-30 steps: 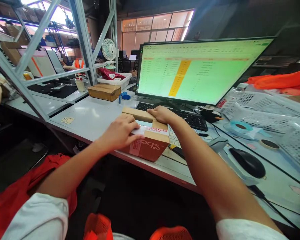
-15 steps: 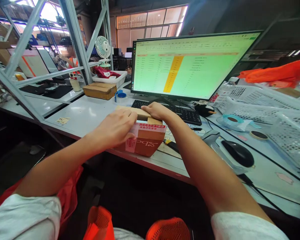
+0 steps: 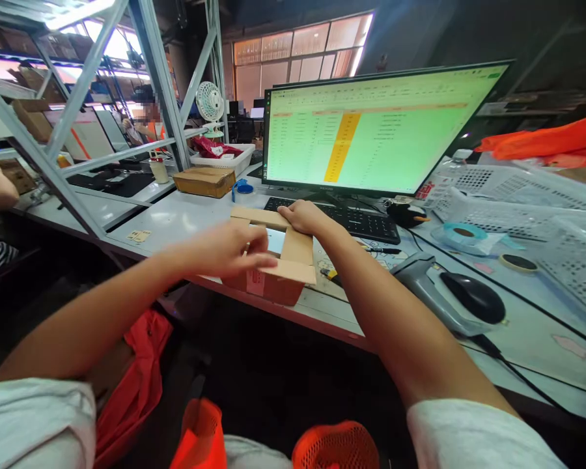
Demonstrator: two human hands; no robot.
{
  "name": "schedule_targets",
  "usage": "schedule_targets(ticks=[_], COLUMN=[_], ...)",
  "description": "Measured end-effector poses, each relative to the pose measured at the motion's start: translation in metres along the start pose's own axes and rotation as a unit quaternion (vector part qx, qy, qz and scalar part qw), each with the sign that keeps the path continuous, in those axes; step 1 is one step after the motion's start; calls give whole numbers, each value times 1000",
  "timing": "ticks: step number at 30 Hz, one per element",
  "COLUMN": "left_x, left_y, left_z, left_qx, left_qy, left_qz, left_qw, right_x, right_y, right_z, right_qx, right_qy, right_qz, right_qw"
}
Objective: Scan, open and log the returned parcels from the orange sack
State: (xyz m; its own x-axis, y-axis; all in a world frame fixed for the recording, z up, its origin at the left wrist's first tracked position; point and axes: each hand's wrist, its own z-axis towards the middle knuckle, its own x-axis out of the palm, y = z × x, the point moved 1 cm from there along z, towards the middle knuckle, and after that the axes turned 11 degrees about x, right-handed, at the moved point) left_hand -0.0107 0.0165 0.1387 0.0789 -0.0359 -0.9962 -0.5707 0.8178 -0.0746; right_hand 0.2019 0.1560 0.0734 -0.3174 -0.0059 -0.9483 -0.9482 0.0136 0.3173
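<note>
Cardboard box (image 3: 276, 291) sits open at the desk (image 3: 188, 212), eight o'clock of the keyboard (image 3: 374, 228); probably light, stiff-walled, its flaps (image 3: 297, 246) bendy, so best held by the sides; right hand (image 3: 303, 217) grasps its one-o'clock corner; left hand (image 3: 219, 249), blurred at nine o'clock, grip unclear

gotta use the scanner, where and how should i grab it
Grip the scanner by its handle, probably from above and the near side. The handle slants toward the camera, head pointing away, cable leaving its near end; the mouse crowds the right side.
</note>
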Motion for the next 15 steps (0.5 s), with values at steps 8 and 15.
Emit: schedule_targets(ticks=[8,15], left_x=[-3,-22], left_y=[31,22], left_z=[83,24], left_qx=[-26,0], left_qy=[184,21], left_qz=[75,84], left_qw=[980,996], right_x=[-15,13], right_y=[-17,-116], right_z=[-34,-128], right_qx=[-56,-34], right_qy=[-209,-151], right_qz=[135,472], right_qw=[967,868])
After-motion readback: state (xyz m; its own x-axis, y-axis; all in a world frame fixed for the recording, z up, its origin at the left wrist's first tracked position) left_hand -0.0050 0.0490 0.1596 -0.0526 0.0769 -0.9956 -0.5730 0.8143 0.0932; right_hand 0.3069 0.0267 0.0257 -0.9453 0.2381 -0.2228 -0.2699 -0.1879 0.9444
